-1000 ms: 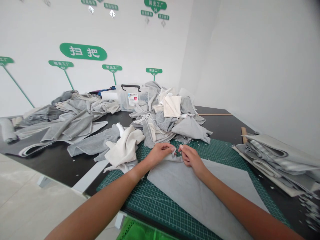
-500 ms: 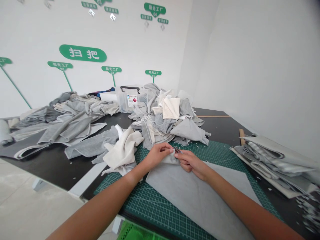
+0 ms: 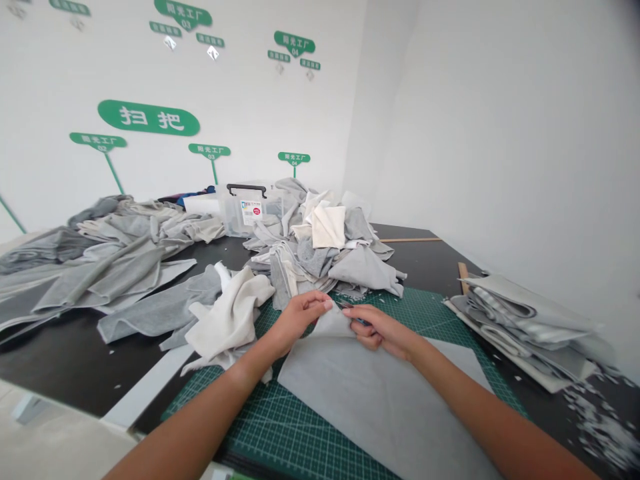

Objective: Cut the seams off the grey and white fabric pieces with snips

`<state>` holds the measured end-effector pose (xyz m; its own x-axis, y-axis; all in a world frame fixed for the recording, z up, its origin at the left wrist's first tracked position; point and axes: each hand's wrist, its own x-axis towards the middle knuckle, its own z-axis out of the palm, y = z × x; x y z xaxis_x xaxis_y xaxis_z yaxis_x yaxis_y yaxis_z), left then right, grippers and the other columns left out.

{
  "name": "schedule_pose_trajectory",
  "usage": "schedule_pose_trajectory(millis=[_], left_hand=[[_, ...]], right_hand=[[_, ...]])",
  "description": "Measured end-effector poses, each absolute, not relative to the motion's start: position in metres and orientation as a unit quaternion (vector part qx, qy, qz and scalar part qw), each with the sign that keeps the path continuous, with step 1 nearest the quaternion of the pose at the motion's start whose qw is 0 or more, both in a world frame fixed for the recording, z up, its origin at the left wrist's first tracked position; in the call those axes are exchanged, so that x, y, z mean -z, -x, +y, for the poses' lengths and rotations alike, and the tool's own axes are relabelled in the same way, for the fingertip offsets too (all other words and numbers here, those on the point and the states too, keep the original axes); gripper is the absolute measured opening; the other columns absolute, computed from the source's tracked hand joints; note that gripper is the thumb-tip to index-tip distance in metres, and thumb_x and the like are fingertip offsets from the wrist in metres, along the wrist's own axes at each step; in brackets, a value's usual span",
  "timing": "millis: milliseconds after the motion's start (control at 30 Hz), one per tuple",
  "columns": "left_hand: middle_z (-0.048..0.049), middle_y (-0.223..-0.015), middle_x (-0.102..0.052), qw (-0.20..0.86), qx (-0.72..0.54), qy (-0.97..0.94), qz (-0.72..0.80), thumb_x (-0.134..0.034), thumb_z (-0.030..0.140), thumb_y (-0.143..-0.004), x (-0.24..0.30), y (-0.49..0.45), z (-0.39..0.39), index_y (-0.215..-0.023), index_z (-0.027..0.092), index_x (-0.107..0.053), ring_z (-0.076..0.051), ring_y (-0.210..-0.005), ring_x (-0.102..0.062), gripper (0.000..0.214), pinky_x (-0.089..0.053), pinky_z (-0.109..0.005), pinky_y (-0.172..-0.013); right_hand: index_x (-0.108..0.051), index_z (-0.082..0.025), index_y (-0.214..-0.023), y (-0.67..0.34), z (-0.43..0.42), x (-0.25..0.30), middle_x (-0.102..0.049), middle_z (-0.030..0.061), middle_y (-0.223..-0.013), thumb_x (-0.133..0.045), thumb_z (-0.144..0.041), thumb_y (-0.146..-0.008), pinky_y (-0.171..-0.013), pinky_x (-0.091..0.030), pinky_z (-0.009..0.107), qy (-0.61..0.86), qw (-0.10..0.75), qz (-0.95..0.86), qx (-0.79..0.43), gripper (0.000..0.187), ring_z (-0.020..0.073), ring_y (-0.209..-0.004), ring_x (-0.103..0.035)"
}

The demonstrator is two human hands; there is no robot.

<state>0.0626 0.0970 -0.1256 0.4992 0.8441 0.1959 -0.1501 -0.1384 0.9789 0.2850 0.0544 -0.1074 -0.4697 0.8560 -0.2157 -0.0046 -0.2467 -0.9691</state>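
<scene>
Now the work sits at the far corner of one grey cloth [image 3: 370, 393], which lies spread flat on the green cutting mat [image 3: 280, 420] right in front of the person. The left hand [image 3: 295, 320] pinches that corner between thumb and fingertips and lifts it a little off the mat. The right hand [image 3: 383, 331] is curled closed around a dark tool [image 3: 350, 309] whose tip points at the pinched corner; it is too small to tell whether it is a pair of snips or something else.

Only this corner seems to be under attention, and the rest of the sheet's edges lie untouched, so this piece looks to be at an early point. A flat stack [image 3: 525, 320] of grey pieces on the right, with small clippings [image 3: 595, 420] scattered near it, suggests some pieces are already finished. The big loose pile [image 3: 325, 247] just beyond the mat, a crumpled white cloth [image 3: 230, 320] beside the left hand, and the heap [image 3: 115, 260] on the black table [image 3: 65, 353] suggest much more remains.

The grey cloth itself is pale, plain and soft-looking, roughly triangular from this view, smooth except for a slight rise at the held corner.
</scene>
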Motion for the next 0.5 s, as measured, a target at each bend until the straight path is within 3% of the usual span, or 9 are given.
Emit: schedule_pose_trajectory(millis=[67, 267, 367, 500], left_hand=[[0.0048, -0.063, -0.046, 0.606, -0.403, -0.630, 0.271, -0.071, 0.049, -0.084, 0.120, -0.061, 0.093, -0.099, 0.016, -0.068, -0.008, -0.058, -0.037, 0.036, -0.026, -0.020, -0.055], [0.0020, -0.071, -0.050, 0.651, -0.354, -0.624, 0.248, -0.072, 0.045, -0.085, 0.108, -0.057, 0.084, -0.096, 0.016, -0.065, -0.008, -0.062, -0.041, 0.032, -0.029, -0.020, -0.058], [0.0015, -0.074, -0.051, 0.686, -0.330, -0.605, 0.232, -0.074, 0.042, -0.083, 0.107, -0.055, 0.081, -0.095, 0.016, -0.064, -0.008, -0.062, -0.044, 0.031, -0.031, -0.020, -0.057], [0.0012, -0.077, -0.053, 0.736, -0.294, -0.575, 0.205, -0.078, 0.039, -0.080, 0.106, -0.053, 0.078, -0.092, 0.015, -0.063, -0.008, -0.063, -0.049, 0.031, -0.037, -0.018, -0.058]], right_hand=[[-0.035, -0.022, -0.074, -0.293, 0.055, 0.101, -0.022, -0.0123, -0.054, -0.062, -0.048, -0.093, -0.039, -0.008, 0.019, 0.405, 0.270, -0.544, -0.683, 0.042, 0.0041, -0.045, -0.008], [-0.038, -0.020, -0.067, -0.318, 0.050, 0.082, -0.024, -0.0114, -0.051, -0.065, -0.044, -0.093, -0.039, -0.011, 0.020, 0.372, 0.106, -0.601, -0.699, 0.044, 0.0040, -0.043, -0.014], [-0.052, -0.017, -0.078, -0.323, 0.046, 0.072, -0.030, -0.0102, -0.054, -0.067, -0.046, -0.091, -0.042, -0.016, 0.020, 0.371, 0.074, -0.657, -0.652, 0.035, 0.0052, -0.045, -0.021], [-0.064, -0.015, -0.091, -0.323, 0.045, 0.061, -0.043, -0.0061, -0.065, -0.070, -0.052, -0.087, -0.049, -0.024, 0.020, 0.398, 0.043, -0.748, -0.529, 0.038, 0.0068, -0.054, -0.033]])
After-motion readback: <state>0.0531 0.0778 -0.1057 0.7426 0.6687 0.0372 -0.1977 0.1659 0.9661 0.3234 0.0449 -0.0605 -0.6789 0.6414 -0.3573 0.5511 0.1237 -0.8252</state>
